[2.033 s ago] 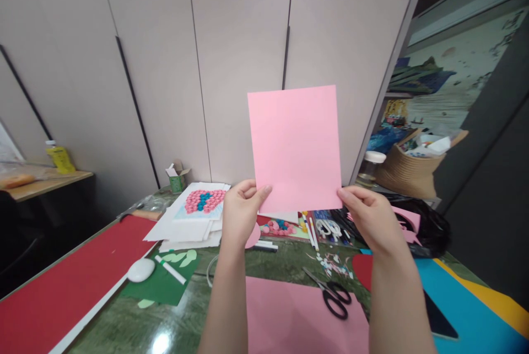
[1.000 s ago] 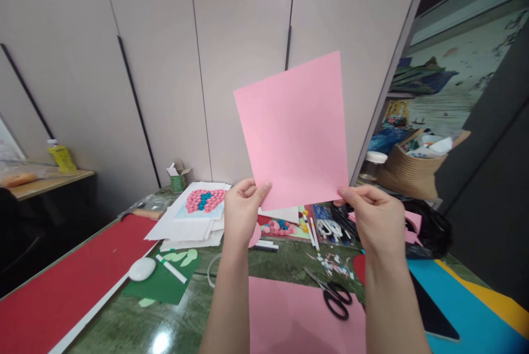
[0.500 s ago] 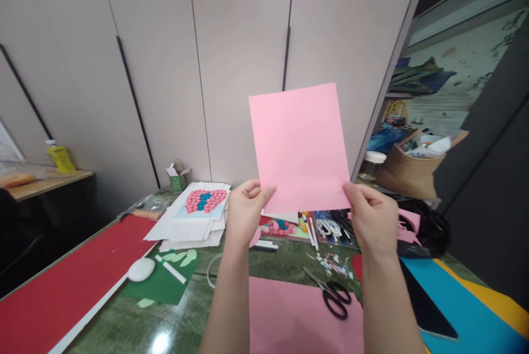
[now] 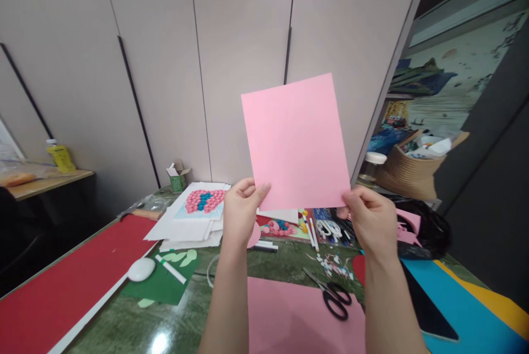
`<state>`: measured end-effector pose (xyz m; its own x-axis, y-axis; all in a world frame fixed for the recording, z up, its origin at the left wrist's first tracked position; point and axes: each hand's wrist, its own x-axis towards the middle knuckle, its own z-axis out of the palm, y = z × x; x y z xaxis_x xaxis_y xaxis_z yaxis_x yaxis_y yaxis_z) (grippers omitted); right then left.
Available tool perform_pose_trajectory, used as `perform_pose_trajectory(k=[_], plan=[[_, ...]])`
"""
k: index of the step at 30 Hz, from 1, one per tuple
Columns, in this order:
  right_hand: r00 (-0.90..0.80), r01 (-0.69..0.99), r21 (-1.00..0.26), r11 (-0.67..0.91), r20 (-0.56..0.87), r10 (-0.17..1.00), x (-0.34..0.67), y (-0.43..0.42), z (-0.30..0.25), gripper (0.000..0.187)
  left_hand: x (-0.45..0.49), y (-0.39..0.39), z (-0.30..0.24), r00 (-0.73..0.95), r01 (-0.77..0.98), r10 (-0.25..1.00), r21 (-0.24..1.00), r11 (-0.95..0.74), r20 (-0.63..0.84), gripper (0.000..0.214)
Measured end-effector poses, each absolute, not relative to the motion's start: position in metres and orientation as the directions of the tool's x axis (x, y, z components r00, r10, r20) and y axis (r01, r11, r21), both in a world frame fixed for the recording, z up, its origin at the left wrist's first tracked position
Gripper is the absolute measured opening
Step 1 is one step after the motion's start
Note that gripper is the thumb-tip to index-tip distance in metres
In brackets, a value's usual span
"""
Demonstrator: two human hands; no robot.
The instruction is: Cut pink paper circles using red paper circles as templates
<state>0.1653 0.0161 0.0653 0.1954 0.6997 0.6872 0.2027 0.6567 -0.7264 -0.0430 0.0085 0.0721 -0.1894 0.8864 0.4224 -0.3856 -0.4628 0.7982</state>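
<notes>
I hold a pink sheet of paper [image 4: 295, 141] upright in front of the pale cupboard doors, slightly tilted. My left hand [image 4: 242, 216] pinches its lower left corner with thumb and fingers closed on it. My right hand [image 4: 371, 219] pinches the lower right corner the same way. Below my forearms a larger pink sheet [image 4: 297, 315] lies flat on the green marbled table [image 4: 173, 326].
Black-handled scissors [image 4: 333, 293] lie right of the flat pink sheet. A red sheet [image 4: 61, 282], green paper [image 4: 163, 282], a white oval object [image 4: 141, 269], a stack of white cards with a pink and blue heart [image 4: 198, 210], pens, scraps and blue and yellow sheets [image 4: 467, 315] cover the table. A woven basket [image 4: 409, 169] stands at the back right.
The pink sheet has been tilted back and forth between my hands; it now leans a little to the left and sits slightly higher. Both hands kept their hold on the bottom corners.
</notes>
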Motion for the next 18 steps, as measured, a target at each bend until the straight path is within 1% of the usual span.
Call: perform_pose_trajectory(k=[3, 7, 9, 10, 12, 14, 16, 17, 18], plan=[[0.197, 0.172, -0.715, 0.678, 0.699, 0.688, 0.164, 0.012, 0.066, 0.035, -0.044, 0.009, 0.072, -0.161, -0.416, 0.898, 0.797, -0.437, 0.409, 0.025], [0.132, 0.167, -0.717, 0.677, 0.697, 0.705, 0.168, 0.016, 0.064, 0.037, -0.047, 0.012, 0.07, -0.161, -0.448, 0.9, 0.782, -0.433, 0.406, 0.025], [0.083, 0.189, -0.726, 0.661, 0.682, 0.726, 0.171, 0.019, 0.065, 0.031, -0.049, 0.012, 0.069, -0.166, -0.431, 0.896, 0.787, -0.442, 0.412, 0.025], [0.059, 0.2, -0.733, 0.651, 0.672, 0.738, 0.172, 0.02, 0.066, 0.024, -0.05, 0.012, 0.069, -0.164, -0.413, 0.895, 0.795, -0.444, 0.415, 0.025], [0.031, 0.198, -0.751, 0.63, 0.648, 0.761, 0.172, 0.022, 0.068, 0.006, -0.051, 0.011, 0.068, -0.135, -0.348, 0.899, 0.83, -0.436, 0.416, 0.024], [0.063, 0.162, -0.777, 0.608, 0.623, 0.779, 0.17, 0.023, 0.07, 0.012, -0.051, 0.01, 0.068, -0.051, -0.249, 0.917, 0.884, -0.396, 0.396, 0.026], [0.132, 0.155, -0.799, 0.58, 0.599, 0.79, 0.169, 0.023, 0.07, 0.015, -0.05, 0.01, 0.068, 0.012, -0.124, 0.925, 0.919, -0.375, 0.38, 0.034], [0.154, 0.183, -0.803, 0.566, 0.593, 0.791, 0.169, 0.023, 0.069, 0.016, -0.049, 0.01, 0.069, -0.012, -0.044, 0.919, 0.918, -0.393, 0.393, 0.04], [0.157, 0.237, -0.8, 0.551, 0.591, 0.791, 0.169, 0.022, 0.069, 0.018, -0.047, 0.009, 0.069, -0.082, 0.056, 0.899, 0.903, -0.427, 0.43, 0.048]])
